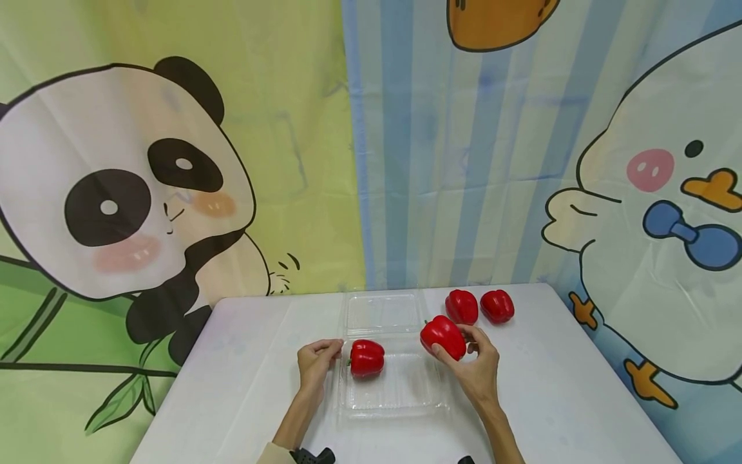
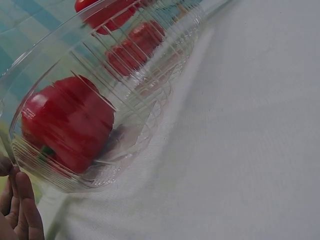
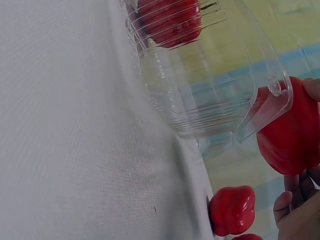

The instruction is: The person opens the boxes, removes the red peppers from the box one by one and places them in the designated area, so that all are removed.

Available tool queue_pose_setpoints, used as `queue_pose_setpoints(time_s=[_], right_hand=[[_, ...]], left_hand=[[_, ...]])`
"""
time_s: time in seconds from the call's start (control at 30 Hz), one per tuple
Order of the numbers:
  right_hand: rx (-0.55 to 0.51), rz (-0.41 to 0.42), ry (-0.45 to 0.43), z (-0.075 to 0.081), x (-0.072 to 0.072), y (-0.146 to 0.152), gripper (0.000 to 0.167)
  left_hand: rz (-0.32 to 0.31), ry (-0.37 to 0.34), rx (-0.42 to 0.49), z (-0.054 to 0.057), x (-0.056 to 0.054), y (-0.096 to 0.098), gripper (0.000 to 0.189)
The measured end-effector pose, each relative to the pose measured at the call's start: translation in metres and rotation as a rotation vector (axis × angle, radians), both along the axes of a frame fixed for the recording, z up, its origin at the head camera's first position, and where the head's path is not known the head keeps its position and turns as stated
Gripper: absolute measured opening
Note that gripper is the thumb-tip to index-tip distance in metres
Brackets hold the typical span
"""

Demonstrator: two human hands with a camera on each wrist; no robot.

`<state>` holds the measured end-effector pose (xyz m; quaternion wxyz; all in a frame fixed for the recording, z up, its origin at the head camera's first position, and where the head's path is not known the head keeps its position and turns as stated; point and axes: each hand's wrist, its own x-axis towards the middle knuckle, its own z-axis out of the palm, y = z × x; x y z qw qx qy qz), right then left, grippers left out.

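Note:
A clear plastic clamshell container lies open on the table, its lid folded back behind it. Inside, at the left end, sits one red bell pepper. My left hand pinches the container's left rim between thumb and fingers, as the left wrist view also shows. My right hand grips a second red bell pepper above the container's right rim; in the right wrist view this held bell pepper appears beyond the clear wall.
Two more red bell peppers, one beside the other, lie at the back right of the white table. Behind the table hangs a curtain printed with cartoon animals.

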<state>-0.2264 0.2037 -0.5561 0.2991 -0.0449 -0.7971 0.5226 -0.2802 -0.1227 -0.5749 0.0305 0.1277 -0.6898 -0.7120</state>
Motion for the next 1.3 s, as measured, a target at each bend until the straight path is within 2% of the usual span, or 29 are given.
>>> queue_pose_setpoints(time_s=[0.13, 0.33, 0.5, 0.83, 1.3], right_hand=[[-0.008, -0.018, 0.007, -0.001, 0.000, -0.001, 0.069], [-0.016, -0.036, 0.042, -0.003, -0.001, 0.001, 0.067], [-0.027, -0.056, 0.032, -0.005, -0.001, 0.002, 0.066], [-0.024, -0.091, 0.033, -0.010, -0.002, 0.003, 0.065], [-0.041, -0.154, -0.007, -0.013, -0.002, 0.006, 0.069]], left_hand=[[0.012, -0.007, -0.003, -0.003, -0.001, 0.001, 0.024], [0.021, -0.012, -0.003, -0.001, 0.001, 0.001, 0.024], [0.008, -0.024, -0.004, -0.003, -0.002, -0.002, 0.023], [0.040, 0.005, -0.003, -0.003, 0.002, 0.003, 0.024], [0.048, -0.009, -0.028, -0.006, 0.000, 0.003, 0.021]])
